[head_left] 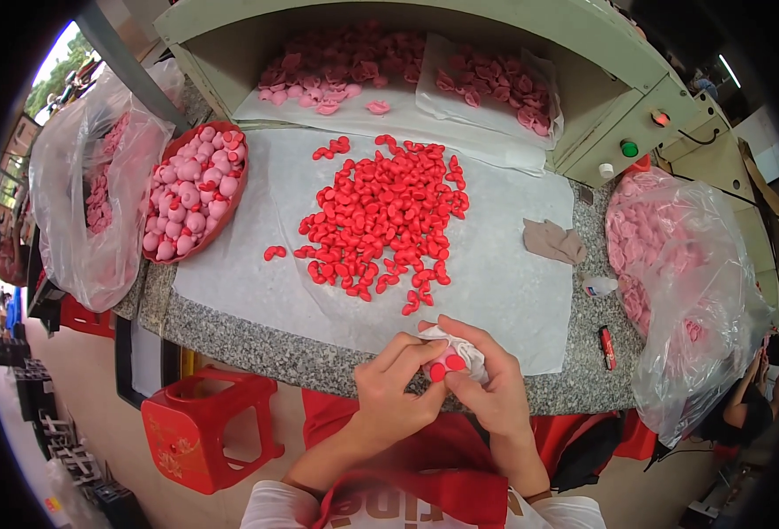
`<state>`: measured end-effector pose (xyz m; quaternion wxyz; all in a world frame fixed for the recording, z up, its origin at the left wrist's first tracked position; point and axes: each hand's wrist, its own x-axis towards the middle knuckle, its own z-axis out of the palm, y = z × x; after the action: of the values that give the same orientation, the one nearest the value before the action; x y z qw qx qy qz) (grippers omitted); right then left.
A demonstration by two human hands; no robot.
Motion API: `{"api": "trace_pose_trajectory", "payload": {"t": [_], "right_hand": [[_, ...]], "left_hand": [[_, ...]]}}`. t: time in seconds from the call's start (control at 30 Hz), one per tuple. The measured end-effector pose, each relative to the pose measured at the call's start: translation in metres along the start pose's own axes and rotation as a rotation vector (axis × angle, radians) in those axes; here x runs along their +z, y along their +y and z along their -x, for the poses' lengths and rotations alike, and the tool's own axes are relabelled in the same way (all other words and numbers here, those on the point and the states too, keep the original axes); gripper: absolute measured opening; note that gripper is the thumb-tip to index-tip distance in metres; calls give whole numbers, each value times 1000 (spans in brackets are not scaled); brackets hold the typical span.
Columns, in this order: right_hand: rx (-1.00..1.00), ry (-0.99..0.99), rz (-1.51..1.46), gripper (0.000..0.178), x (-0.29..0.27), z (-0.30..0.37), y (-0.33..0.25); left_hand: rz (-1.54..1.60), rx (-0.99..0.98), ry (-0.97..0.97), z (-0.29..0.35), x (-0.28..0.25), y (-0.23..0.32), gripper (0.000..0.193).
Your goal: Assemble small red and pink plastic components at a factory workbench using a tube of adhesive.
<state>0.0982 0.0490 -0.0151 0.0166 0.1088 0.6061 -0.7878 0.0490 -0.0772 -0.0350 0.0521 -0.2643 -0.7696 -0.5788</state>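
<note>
Near the table's front edge, both hands close around one small pink piece [447, 353] with two rounded red parts on it. My left hand [391, 381] grips it from the left with thumb and fingers. My right hand [500, 377] holds it from the right, together with a crumpled white cloth [469, 354] that wraps its far side. The fingers hide much of the piece. Beyond the hands lies a wide pile of small red bean-shaped pieces [376, 212], spread over a white sheet [240, 273].
At the left stands a red basket [241, 189] of round pink pieces beside a clear plastic bag [63, 194]. A metal cabinet [222, 62] holds pink pieces on white sheets. To the right are a grey-brown cloth [552, 242], a red tube [607, 347] and a bagged pink heap [645, 247].
</note>
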Motion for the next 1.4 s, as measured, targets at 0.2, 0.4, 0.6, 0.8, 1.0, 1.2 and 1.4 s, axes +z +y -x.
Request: {"api": "trace_pose_trajectory", "payload": {"t": [0.2,0.4,0.6,0.8,1.0,1.2,1.4], "right_hand": [[-35,21,17,48,6,0,1],[-72,57,-5,44,6,-2,3],[-40,29,-25,39,-10,-8,3],[37,-113,8,49,-5,-8,-3],[68,-242,105,55,-17,-7,-8],[137,-357,103,57,-23,-8,-19],[141,-442,61,54,-29,-10,-19]], "left_hand": [[-44,32,27,1,-2,3,32],[-138,116,53,4,2,-2,31],[406,-278,-140,-6,-9,9,25],[935,-801,-301,-16,-26,-8,12],[1072,-1070,-521,-30,-36,-13,10],[1077,-1073,-580,-37,-40,-6,12],[1090,-1069,-601,-39,-36,-6,10]]}}
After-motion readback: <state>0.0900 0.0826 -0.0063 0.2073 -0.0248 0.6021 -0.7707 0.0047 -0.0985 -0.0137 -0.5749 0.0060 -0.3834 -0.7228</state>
